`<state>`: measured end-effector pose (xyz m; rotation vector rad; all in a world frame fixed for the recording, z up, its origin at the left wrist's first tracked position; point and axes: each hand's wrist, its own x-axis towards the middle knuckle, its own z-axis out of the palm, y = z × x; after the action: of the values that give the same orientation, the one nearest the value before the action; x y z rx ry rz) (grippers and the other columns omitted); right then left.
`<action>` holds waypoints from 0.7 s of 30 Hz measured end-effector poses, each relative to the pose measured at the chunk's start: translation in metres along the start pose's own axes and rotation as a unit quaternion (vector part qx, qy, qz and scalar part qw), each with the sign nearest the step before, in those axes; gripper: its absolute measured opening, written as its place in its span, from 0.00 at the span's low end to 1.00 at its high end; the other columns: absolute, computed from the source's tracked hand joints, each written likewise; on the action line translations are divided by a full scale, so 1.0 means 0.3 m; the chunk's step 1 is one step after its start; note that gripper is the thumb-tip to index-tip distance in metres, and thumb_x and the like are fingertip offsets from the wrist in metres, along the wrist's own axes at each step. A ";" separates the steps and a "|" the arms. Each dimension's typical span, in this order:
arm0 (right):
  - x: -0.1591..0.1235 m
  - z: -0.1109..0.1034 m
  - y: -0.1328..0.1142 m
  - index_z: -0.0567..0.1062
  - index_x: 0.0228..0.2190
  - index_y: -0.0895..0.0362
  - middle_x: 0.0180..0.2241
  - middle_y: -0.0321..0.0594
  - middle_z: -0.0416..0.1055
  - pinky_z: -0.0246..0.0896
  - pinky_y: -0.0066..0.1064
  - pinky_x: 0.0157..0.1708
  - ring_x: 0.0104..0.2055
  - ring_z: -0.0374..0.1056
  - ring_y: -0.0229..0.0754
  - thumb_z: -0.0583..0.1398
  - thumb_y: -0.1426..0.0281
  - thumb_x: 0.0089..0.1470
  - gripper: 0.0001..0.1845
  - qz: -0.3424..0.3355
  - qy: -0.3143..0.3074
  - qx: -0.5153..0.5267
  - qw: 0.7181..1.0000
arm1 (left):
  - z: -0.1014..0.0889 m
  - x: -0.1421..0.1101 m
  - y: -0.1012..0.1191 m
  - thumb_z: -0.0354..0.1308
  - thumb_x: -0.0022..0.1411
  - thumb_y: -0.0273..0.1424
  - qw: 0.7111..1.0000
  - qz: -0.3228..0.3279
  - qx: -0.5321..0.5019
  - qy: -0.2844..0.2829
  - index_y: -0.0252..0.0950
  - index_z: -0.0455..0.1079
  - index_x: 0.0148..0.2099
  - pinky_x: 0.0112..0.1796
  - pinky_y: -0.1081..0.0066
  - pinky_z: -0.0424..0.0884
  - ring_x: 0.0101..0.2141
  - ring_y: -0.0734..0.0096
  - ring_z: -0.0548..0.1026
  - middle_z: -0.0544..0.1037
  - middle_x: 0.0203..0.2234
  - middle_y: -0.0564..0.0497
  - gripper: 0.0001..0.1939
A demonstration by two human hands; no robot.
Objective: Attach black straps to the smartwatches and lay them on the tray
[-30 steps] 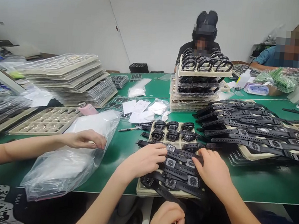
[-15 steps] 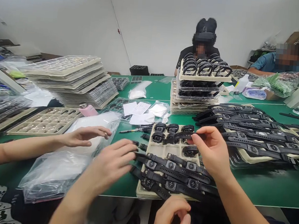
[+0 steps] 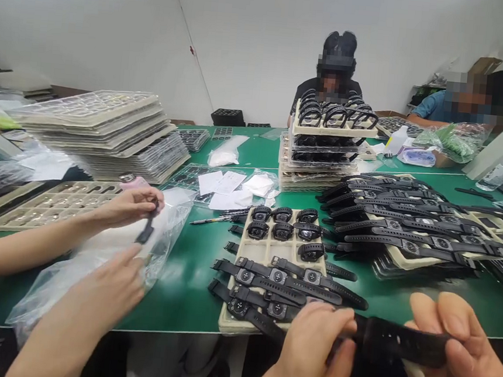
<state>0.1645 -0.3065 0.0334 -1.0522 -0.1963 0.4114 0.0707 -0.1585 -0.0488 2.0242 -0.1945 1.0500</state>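
Close to me at the lower right, a black watch (image 3: 403, 341) is stretched between my hands, its strap towards me. My left hand (image 3: 314, 349) grips one end, fingers curled round it. My right hand (image 3: 468, 357) pinches the other end between thumb and fingers. Just beyond my left hand stands a cream compartment tray (image 3: 252, 251). Curled watches (image 3: 281, 232) sit upright in its far compartments. Across its near half lie several flat watches (image 3: 278, 277), backs up, straps overhanging the edges.
At my left, another person's hands (image 3: 113, 285) hold a small black strap-like piece (image 3: 145, 231) over plastic bags (image 3: 166, 234). Stacked trays (image 3: 108, 120) rise behind. A heap of watches on trays (image 3: 410, 229) is at right. Opposite, another tray stack (image 3: 315, 165) stands before a seated person.
My right hand has drawn the watch from over the tray towards me, down and right. My left hand has come up and taken its other end. The neighbour's hands have moved left.
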 end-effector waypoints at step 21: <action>0.055 -0.147 0.279 0.72 0.63 0.45 0.43 0.41 0.72 0.74 0.32 0.34 0.35 0.70 0.42 0.69 0.54 0.62 0.31 0.100 -0.124 -0.145 0.976 | 0.034 -0.037 -0.007 0.63 0.71 0.48 0.821 -0.453 -0.346 0.023 0.38 0.76 0.57 0.34 0.74 0.78 0.30 0.70 0.81 0.84 0.38 0.45 0.22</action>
<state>0.1753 -0.2991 -0.0619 -1.3125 -0.3837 0.7142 0.0708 -0.1672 -0.0613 1.1620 0.3552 0.3148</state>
